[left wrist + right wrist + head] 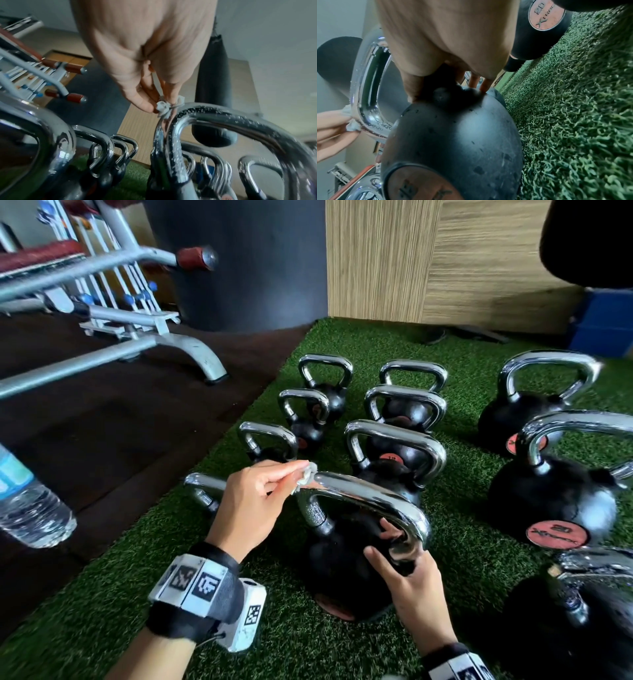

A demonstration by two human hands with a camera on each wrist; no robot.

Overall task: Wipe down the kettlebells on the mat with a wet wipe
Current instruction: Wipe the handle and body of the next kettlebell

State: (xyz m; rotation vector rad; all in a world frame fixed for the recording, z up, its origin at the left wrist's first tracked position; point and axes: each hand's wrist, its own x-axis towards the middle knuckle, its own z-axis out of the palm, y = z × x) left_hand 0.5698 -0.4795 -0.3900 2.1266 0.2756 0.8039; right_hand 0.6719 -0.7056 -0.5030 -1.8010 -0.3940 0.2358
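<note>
The left hand (251, 501) pinches a small crumpled wet wipe (306, 476) between thumb and fingertips (145, 106), pressing it onto the top left bend of the chrome handle (373, 501) of the nearest kettlebell (346, 563). In the left wrist view the wipe (164, 106) is a grey-white wad, bunched and damp-looking, sitting right on the curve of the handle (223, 116), whose polished metal is speckled with fine droplets.

The right hand (411, 580) steadies the same kettlebell at the opposite end: its fingers (390, 530) curl round the base of the handle where it meets the body, thumb on the near side. The right wrist view shows the fingertips (483, 85) touching the black, matte, rounded body (453, 135), which carries scattered water drops and small scuffs. The kettlebell appears tilted toward the person, its round reddish label (334, 606) facing down and forward.

It rests on a green mat (120, 594) of coarse artificial turf. More kettlebells (394, 453) stand beyond in rows, all black spheres with bright chrome loops; a larger one (551, 501) to the right bears a reddish disc marked 20. A clear plastic water bottle (30, 505) shows at the left edge, and a grey metal bench frame (137, 344) stands on the dark floor beside the mat.
</note>
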